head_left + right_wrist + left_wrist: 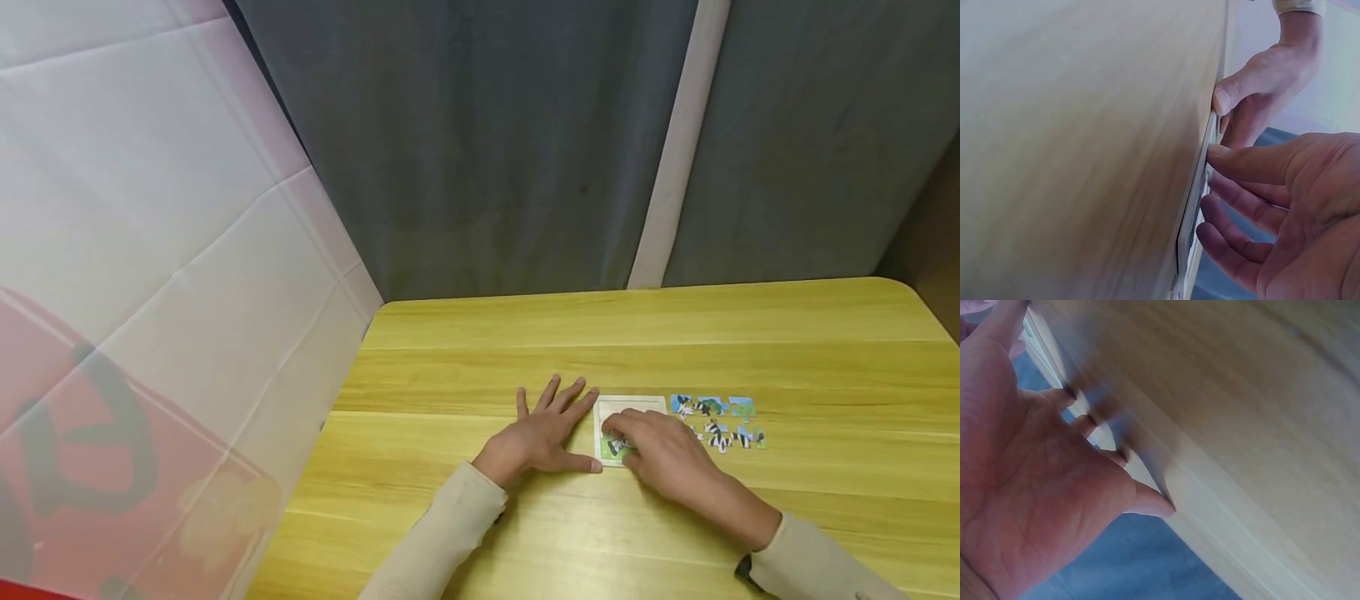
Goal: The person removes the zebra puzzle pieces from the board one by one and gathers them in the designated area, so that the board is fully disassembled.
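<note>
A small jigsaw puzzle tray (pixel 633 402) with a pale frame lies flat on the table. Green picture pieces (pixel 616 448) with a black-and-white animal sit in its lower left corner. My left hand (pixel 542 437) rests on the table with fingers spread, its thumb and index fingertip at the tray's left edge. Over the tray, my right hand (pixel 663 450) has thumb and bent fingers around a puzzle piece at the lower left, which they partly hide. In the right wrist view, the right thumb (pixel 1247 161) touches down at the tray's edge.
Right of the tray lie loose puzzle pieces in two rows, among them a zebra piece (pixel 717 437) and a tree piece (pixel 742 407). The yellow wood-grain table (pixel 525 333) meets a grey curtain (pixel 480 150) behind and a pale printed cloth (pixel 187 192) at left.
</note>
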`<control>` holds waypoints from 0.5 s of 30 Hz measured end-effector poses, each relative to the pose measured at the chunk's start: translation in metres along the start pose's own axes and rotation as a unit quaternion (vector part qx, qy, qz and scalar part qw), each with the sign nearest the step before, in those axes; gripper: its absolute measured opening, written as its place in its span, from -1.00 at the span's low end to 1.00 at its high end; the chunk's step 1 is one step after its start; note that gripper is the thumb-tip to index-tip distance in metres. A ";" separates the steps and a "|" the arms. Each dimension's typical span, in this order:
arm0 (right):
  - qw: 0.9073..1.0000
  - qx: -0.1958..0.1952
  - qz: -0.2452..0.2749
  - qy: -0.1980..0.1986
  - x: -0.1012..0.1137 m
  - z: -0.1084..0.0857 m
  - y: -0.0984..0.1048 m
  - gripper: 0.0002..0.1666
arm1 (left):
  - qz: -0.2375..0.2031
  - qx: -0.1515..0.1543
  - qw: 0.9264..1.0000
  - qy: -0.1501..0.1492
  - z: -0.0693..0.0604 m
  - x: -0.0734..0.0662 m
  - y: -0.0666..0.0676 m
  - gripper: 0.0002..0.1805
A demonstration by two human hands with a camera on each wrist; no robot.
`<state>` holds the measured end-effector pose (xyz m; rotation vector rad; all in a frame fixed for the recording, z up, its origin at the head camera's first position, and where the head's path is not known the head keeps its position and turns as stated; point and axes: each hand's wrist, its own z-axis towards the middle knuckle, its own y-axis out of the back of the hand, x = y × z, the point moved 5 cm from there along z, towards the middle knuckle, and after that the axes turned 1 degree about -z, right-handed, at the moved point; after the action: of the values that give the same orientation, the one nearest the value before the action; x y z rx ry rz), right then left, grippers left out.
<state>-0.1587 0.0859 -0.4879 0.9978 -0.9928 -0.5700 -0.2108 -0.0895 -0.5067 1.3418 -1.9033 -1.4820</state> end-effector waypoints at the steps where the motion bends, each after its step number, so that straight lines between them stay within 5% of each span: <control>1: 1.000 0.002 0.002 0.000 -0.001 0.000 0.000 -0.43 | -0.001 0.000 1.000 -0.001 0.000 0.000 0.000 0.20; 15: 0.998 0.020 0.048 -0.035 -0.008 0.004 -0.002 -0.46 | 0.003 0.000 1.000 0.001 0.001 0.000 0.000 0.21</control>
<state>-0.1659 0.0890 -0.4922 0.9655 -1.1120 -0.5110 -0.2112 -0.0892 -0.5069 1.3357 -1.9037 -1.4787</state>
